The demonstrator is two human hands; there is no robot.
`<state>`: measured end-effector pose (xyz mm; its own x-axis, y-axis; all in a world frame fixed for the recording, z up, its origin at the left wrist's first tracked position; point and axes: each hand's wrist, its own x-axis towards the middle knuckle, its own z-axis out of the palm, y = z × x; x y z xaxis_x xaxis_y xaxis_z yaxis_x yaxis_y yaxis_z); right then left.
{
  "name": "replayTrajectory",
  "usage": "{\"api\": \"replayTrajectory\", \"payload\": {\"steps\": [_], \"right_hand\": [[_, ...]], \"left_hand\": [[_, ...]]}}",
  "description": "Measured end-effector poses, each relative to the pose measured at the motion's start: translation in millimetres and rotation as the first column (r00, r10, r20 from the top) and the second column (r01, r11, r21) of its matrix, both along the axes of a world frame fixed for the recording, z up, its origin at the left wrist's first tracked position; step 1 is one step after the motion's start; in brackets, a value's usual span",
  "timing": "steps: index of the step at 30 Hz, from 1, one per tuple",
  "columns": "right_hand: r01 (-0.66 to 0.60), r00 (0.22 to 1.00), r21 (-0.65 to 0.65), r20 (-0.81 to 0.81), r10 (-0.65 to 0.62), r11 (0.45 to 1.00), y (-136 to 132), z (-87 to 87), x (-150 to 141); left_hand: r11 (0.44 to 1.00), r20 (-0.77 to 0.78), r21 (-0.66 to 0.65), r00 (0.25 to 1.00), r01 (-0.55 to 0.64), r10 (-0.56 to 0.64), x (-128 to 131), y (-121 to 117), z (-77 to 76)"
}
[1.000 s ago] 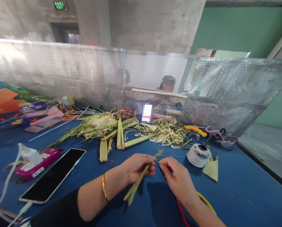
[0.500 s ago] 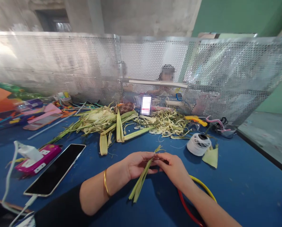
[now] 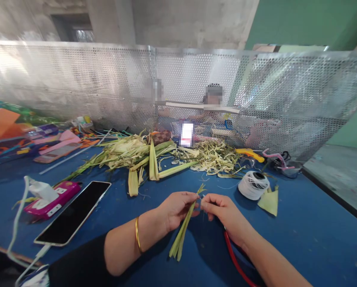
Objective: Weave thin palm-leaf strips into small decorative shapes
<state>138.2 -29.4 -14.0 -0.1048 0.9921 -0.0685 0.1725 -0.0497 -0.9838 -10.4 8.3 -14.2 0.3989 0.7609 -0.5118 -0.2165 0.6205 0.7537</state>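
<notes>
A slim bundle of pale green leaf strips [image 3: 183, 235] is pinched near its top in my left hand [image 3: 178, 209], its cut ends pointing down towards me. Frayed tips stick up past the fingertips. My right hand [image 3: 218, 209] is just to the right, thumb and forefinger pinched together at the bundle's upper end. A fine thread hangs by those fingers; its exact path is hard to make out. Beneath my right wrist a curved red handle [image 3: 234, 253] shows, partly covered by the forearm. A spool of white thread [image 3: 253, 185] stands further right.
Leaf strips [image 3: 124, 151] and shredded scraps [image 3: 216, 157] lie along the back, by a perforated metal screen [image 3: 106, 83]. A phone [image 3: 73, 213] and a magenta power strip [image 3: 53, 201] lie left. A yellow-handled tool [image 3: 250, 154] lies back right. People sit behind the screen.
My right fingers have drawn slightly away from my left fingertips, leaving a small gap. The view has shifted a little, and the yellow handle is now hidden behind my right forearm.
</notes>
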Motion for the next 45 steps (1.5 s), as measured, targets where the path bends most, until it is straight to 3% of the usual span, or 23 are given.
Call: {"api": "replayTrajectory", "payload": {"steps": [8,10,13,15,18,21,24,28,33,37,41,45], "right_hand": [[-0.018,0.952,-0.222,-0.3,-0.051,0.975,0.9,0.1,1.4],[-0.033,0.939,-0.246,-0.34,-0.054,0.969,1.0,-0.8,0.5],[-0.049,0.926,-0.262,-0.374,-0.055,0.964,0.8,-1.9,-0.5],[-0.058,0.922,-0.27,-0.384,-0.053,0.961,0.7,-3.1,-1.3],[-0.061,0.927,-0.27,-0.372,-0.046,0.961,1.0,-5.2,-3.1],[-0.039,0.952,-0.239,-0.305,-0.037,0.97,1.5,-5.6,-5.1],[0.031,0.991,-0.118,-0.127,-0.046,0.993,2.4,-3.8,-3.0],[0.05,0.986,0.033,0.157,-0.055,0.998,4.4,-1.4,5.9],[-0.112,0.892,0.098,0.448,0.057,0.989,4.4,-5.0,7.5],[-0.22,0.765,0.196,0.642,0.045,0.955,1.6,-6.5,3.7],[-0.258,0.685,0.162,0.725,0.062,0.952,0.6,-4.2,2.5],[-0.307,0.631,0.138,0.77,0.093,0.942,1.1,-2.0,2.6]], "left_hand": [[0.951,-0.251,0.309,0.965,0.001,0.081,9.3,-13.1,-10.7],[0.892,-0.349,0.444,0.933,0.079,0.091,9.9,-14.0,-14.0],[0.733,-0.522,0.626,0.841,0.267,0.14,6.7,-13.1,-16.3],[0.646,-0.597,0.671,0.782,0.362,0.182,3.8,-12.1,-16.1],[0.602,-0.655,0.672,0.726,0.431,0.21,1.4,-11.9,-14.4],[0.587,-0.694,0.653,0.689,0.478,0.21,1.2,-12.3,-12.9],[0.609,-0.717,0.633,0.66,0.478,0.227,0.1,-10.7,-13.0],[0.645,-0.678,0.645,0.695,0.41,0.237,-4.9,-6.0,-15.4],[0.632,-0.677,0.66,0.687,0.406,0.266,-10.8,-2.8,-15.9],[0.62,-0.706,0.643,0.663,0.45,0.251,-13.1,-2.7,-12.0],[0.605,-0.722,0.623,0.662,0.496,0.201,-17.2,-3.6,-8.5],[0.63,-0.678,0.613,0.726,0.477,0.11,-22.3,-4.1,-10.4]]}}
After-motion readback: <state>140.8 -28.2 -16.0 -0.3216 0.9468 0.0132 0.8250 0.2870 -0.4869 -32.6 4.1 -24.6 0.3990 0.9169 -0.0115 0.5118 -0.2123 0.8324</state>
